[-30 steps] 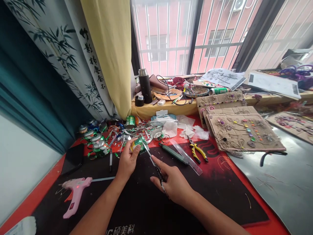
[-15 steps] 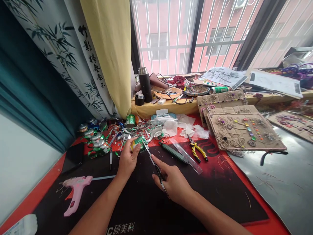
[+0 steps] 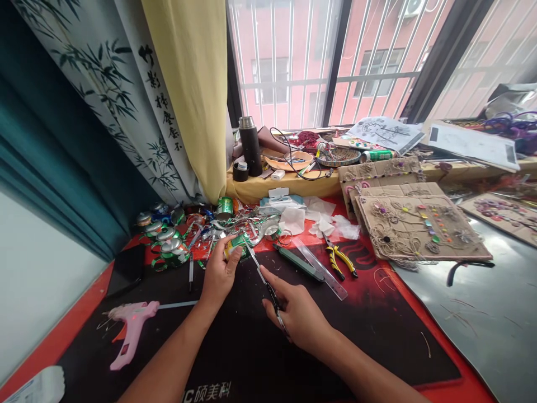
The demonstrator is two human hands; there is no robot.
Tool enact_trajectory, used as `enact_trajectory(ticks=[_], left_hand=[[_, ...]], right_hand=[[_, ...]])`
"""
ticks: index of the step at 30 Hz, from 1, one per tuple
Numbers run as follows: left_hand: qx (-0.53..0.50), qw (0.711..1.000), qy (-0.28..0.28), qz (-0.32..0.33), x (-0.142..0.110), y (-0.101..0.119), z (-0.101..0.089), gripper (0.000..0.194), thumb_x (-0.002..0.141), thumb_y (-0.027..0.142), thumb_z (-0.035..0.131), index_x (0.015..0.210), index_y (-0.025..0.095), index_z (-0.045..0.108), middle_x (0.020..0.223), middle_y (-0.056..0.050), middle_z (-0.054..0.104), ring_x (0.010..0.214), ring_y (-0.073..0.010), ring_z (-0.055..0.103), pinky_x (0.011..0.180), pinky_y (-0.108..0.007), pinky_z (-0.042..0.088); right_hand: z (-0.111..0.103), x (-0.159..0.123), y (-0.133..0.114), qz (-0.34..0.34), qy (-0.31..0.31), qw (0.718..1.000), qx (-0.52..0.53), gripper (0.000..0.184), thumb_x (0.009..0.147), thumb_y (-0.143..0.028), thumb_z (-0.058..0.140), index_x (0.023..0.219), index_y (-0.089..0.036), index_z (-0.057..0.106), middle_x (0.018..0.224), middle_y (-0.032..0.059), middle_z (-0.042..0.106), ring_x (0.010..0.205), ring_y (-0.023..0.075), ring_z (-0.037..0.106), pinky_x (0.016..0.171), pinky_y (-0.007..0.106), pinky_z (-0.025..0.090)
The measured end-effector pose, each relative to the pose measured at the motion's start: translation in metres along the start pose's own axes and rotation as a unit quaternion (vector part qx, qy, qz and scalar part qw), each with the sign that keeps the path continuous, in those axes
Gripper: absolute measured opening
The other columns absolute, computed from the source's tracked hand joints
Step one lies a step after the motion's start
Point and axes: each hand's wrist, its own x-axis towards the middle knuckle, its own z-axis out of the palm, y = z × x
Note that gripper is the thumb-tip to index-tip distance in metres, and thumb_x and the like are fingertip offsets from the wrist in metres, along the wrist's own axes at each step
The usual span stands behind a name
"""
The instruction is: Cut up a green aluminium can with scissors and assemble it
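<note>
A barred window [image 3: 285,61] fills the top of the view, with two curtains beside it: one yellow [image 3: 188,84], one printed with bamboo [image 3: 104,95]. Below lies a black-and-red desk mat [image 3: 260,347]. To the right sit four cardboard panels [image 3: 422,226] decorated with twine flowers, and further back a yellow-covered sill [image 3: 285,182] holds one black thermos [image 3: 250,146] and one green can [image 3: 376,156]. A pink glue gun [image 3: 131,330] lies on the mat at the left. Right of the hands lie one pair of yellow-handled pliers [image 3: 339,257], one clear ruler [image 3: 319,267] and one green-handled tool [image 3: 297,262]. Beyond the hands is a heap of shredded can strips [image 3: 243,224], and at its left at least four silver can ends [image 3: 165,234] are visible. The left hand [image 3: 220,274] is closed around a small green can piece [image 3: 235,247], which it holds just above the mat. The right hand [image 3: 296,313] grips a pair of long scissors [image 3: 268,291], their tips just beside that piece
</note>
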Motion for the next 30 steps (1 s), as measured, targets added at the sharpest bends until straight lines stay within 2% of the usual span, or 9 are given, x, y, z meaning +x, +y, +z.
enact_trajectory(ticks=[8, 21, 30], left_hand=[[0.006, 1.000, -0.009, 0.014, -0.0001, -0.0026, 0.0006, 0.053, 0.100, 0.066, 0.058, 0.132, 0.024, 0.064, 0.132, -0.012, 0.072, 0.117, -0.0302, 0.068, 0.108, -0.045, 0.049], [0.014, 1.000, -0.012, 0.022, 0.0001, -0.0044, 0.0000, 0.053, 0.100, 0.066, 0.060, 0.132, 0.024, 0.065, 0.129, -0.010, 0.073, 0.107, -0.0282, 0.068, 0.102, -0.043, 0.050], [0.032, 0.999, -0.010, 0.024, -0.0011, -0.0042, -0.0005, 0.052, 0.100, 0.064, 0.061, 0.132, 0.024, 0.069, 0.098, -0.004, 0.072, 0.084, -0.0234, 0.067, 0.080, -0.035, 0.053]], right_hand=[[-0.0006, 0.0034, 0.0040, -0.003, 0.013, 1.000, -0.026, 0.074, 0.090, -0.023, 0.069, 0.162, -0.022, 0.055, 0.060, -0.0102, 0.035, 0.053, 0.0106, 0.030, 0.053, 0.023, 0.025], [-0.0009, 0.0027, 0.0057, 0.004, 0.006, 1.000, -0.005, 0.072, 0.092, -0.024, 0.065, 0.163, -0.025, 0.054, 0.063, -0.0091, 0.038, 0.054, 0.0103, 0.029, 0.053, 0.022, 0.025], [-0.0003, 0.0031, 0.0053, 0.015, 0.007, 1.000, -0.014, 0.074, 0.091, -0.024, 0.067, 0.163, -0.023, 0.054, 0.060, -0.0098, 0.038, 0.051, 0.0101, 0.032, 0.051, 0.022, 0.026]])
